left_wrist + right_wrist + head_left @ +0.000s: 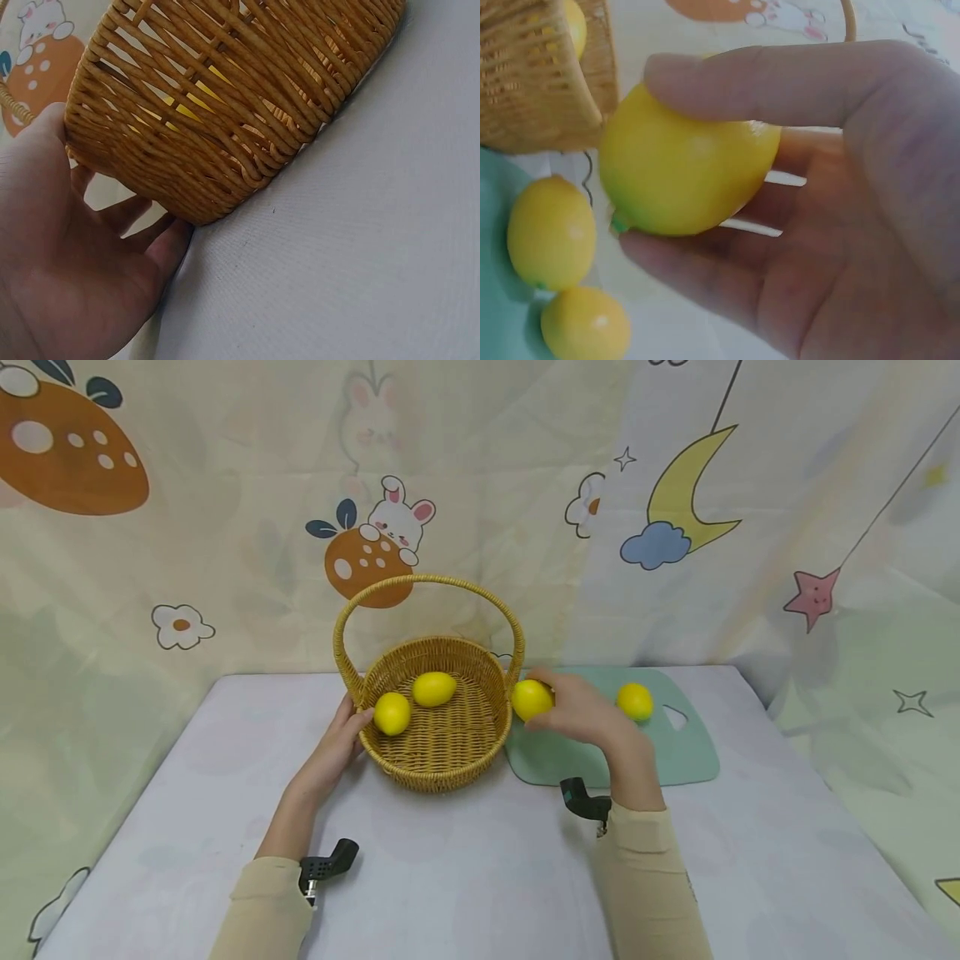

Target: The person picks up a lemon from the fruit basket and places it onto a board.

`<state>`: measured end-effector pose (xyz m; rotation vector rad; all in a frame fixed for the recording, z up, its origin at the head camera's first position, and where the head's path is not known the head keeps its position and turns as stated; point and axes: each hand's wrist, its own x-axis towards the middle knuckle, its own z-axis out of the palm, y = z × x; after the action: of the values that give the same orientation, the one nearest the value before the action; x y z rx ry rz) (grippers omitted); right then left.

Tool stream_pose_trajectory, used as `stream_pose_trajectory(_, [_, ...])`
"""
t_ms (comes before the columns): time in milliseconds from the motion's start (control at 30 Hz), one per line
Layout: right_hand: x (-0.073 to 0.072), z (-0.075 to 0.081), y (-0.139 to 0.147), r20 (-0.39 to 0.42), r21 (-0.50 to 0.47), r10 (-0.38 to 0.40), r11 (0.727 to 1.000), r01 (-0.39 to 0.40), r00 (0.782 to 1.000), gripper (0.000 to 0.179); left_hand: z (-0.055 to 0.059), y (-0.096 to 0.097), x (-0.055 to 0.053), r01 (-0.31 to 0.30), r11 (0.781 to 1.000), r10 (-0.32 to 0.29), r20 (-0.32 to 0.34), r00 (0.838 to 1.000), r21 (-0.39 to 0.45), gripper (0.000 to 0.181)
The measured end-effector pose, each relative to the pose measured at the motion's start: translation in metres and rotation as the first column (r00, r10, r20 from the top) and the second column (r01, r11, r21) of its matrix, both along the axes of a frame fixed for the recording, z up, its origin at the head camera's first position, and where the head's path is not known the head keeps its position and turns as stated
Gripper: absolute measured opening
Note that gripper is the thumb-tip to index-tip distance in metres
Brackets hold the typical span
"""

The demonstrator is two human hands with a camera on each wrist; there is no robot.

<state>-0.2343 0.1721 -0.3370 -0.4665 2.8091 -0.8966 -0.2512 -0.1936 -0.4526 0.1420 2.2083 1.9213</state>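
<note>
Beige sleeves (pixel 262 910) come in at bottom left and bottom right of the frame, each with a black wrist module (pixel 330 860) at the cuff.

Left hand (pixel 339 742) has its grip clamped on the wicker basket (pixel 431 781) at left of centre: thumb at the rim, fingers against the lower wall. Reads as bracing, so a light basket doesn't skid. Can't tell if the base sits fully flat.

Right hand (pixel 576 710), right of centre: grip clamped on a lemon (pixel 529 700), thumb opposing fingers, good hold for something round. Held lemon is right beside the basket's right rim; contact unclear.

Basket handle (pixel 431 579) arches up, mouth faces the camera, so both lemons inside are visible: one near the left wall (pixel 392 714), one farther back (pixel 434 689).

Green board (pixel 555 764), right of basket, presumably there to stage loose fruit within right-hand reach. Head view shows one lemon on it (pixel 635 703); right wrist view shows two loose lemons (pixel 551 234) at lower left. Right hand probably masks the other from above.

Desk (pixel 450 877): pale cloth cover, fills the lower frame.

Room: printed curtain (pixel 510 527) behind the desk, rabbit and orange fruit upper left, moon and cloud upper right. Nothing visible past it.
</note>
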Motion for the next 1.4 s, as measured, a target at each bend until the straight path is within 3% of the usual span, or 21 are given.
stream_pose_trajectory(200, [-0.004, -0.006, 0.013, 0.054, 0.115, -0.03, 0.993, 0.023, 0.998, 0.05, 0.0, 0.0, -0.001, -0.001, 1.0, 0.001, 0.003, 1.0, 0.009, 0.069])
stream_pose_trajectory(400, [-0.006, -0.018, 0.02, 0.187, 0.243, -0.088, 0.969, 0.041, 0.978, 0.064, 0.0, -0.001, 0.0, -0.002, 1.0, 0.002, 0.002, 1.0, 0.009, 0.069])
stream_pose_trajectory(533, [-0.009, -0.026, 0.022, 0.239, 0.247, -0.1, 0.968, 0.039, 0.966, 0.069, -0.001, -0.001, -0.001, 0.001, 1.0, -0.001, -0.002, 1.0, 0.015, 0.069])
stream_pose_trajectory(767, [-0.014, -0.033, 0.024, 0.26, 0.242, -0.108, 0.969, 0.043, 0.96, 0.07, 0.0, 0.0, 0.0, 0.007, 1.0, -0.007, -0.006, 1.0, 0.013, 0.068])
stream_pose_trajectory(833, [-0.014, -0.034, 0.024, 0.267, 0.244, -0.109, 0.969, 0.042, 0.957, 0.07, 0.006, 0.001, 0.003, 0.009, 1.0, -0.009, 0.009, 1.0, 0.015, 0.069])
stream_pose_trajectory(967, [-0.015, -0.036, 0.024, 0.283, 0.245, -0.118, 0.968, 0.047, 0.952, 0.067, 0.007, 0.002, 0.003, 0.006, 1.0, -0.007, 0.024, 1.0, 0.011, 0.069])
stream_pose_trajectory(1100, [-0.014, -0.035, 0.024, 0.306, 0.249, -0.137, 0.967, 0.059, 0.942, 0.069, 0.0, 0.0, -0.001, 0.004, 1.0, -0.004, 0.012, 1.0, 0.004, 0.068])
stream_pose_trajectory(1400, [-0.011, -0.031, 0.026, 0.329, 0.241, -0.153, 0.968, 0.074, 0.932, 0.077, -0.001, 0.0, 0.0, 0.012, 1.0, -0.012, 0.006, 1.0, 0.012, 0.067])
